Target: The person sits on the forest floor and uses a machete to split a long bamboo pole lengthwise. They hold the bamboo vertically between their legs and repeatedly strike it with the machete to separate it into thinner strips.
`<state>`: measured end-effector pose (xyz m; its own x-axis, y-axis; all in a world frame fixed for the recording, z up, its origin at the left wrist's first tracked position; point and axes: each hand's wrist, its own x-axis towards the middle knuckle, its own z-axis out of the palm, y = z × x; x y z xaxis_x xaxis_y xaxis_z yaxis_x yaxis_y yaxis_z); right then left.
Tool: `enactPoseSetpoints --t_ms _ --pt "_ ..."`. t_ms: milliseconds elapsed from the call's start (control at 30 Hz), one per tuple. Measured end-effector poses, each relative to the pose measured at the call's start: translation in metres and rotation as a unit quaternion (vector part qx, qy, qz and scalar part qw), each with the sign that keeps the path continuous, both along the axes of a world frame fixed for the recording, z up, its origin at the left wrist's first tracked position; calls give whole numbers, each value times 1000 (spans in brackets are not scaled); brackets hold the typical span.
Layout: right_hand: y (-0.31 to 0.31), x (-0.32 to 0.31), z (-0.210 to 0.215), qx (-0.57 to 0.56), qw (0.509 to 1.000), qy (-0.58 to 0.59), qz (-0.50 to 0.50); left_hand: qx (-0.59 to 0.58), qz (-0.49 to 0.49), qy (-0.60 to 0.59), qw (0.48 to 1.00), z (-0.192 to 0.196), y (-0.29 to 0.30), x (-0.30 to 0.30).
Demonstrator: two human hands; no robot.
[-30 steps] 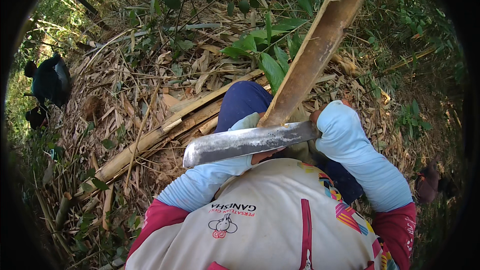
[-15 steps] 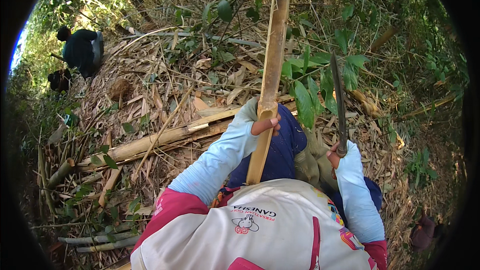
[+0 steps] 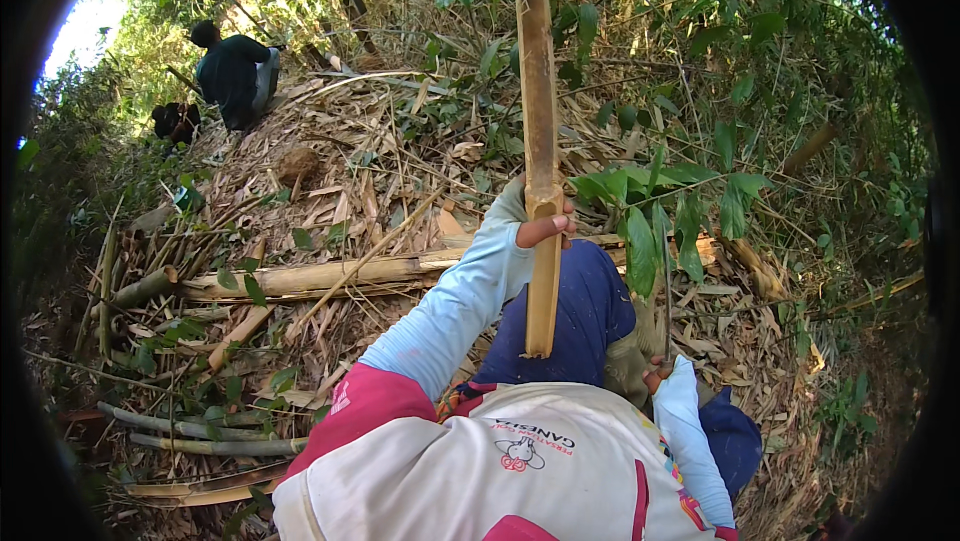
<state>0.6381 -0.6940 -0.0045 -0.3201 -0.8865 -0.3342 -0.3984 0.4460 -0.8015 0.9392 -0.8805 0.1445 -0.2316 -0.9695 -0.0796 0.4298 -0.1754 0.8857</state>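
My left hand [image 3: 545, 223] is wrapped round a long split bamboo pole [image 3: 538, 91] near a node. The pole stands nearly upright in view, running past the top edge, its cut lower end just above my lap. My right hand [image 3: 656, 377] grips a machete by its handle, low beside my right leg. Seen almost edge-on, the machete blade [image 3: 668, 306] points away from me, its far part hidden by green leaves [image 3: 640, 251].
Split bamboo poles [image 3: 300, 279] lie across the litter in front of my legs. Thinner stems [image 3: 210, 443] are at the lower left. A person in dark clothes [image 3: 232, 81] crouches at the far left. Leafy undergrowth [image 3: 800, 61] stands ahead and right.
The bamboo pole's lower end has risen off my lap. My right hand and the machete have dropped lower and nearer my body. The view has shifted, moving the surroundings rightward.
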Motion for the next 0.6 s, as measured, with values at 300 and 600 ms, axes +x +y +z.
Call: enactPoseSetpoints --t_ms 300,600 --pt "17 -3 -9 -12 999 1 35 -36 17 31 999 7 -6 -3" --pt "14 -2 -6 -18 999 -21 38 -17 21 49 998 -2 -4 -13"
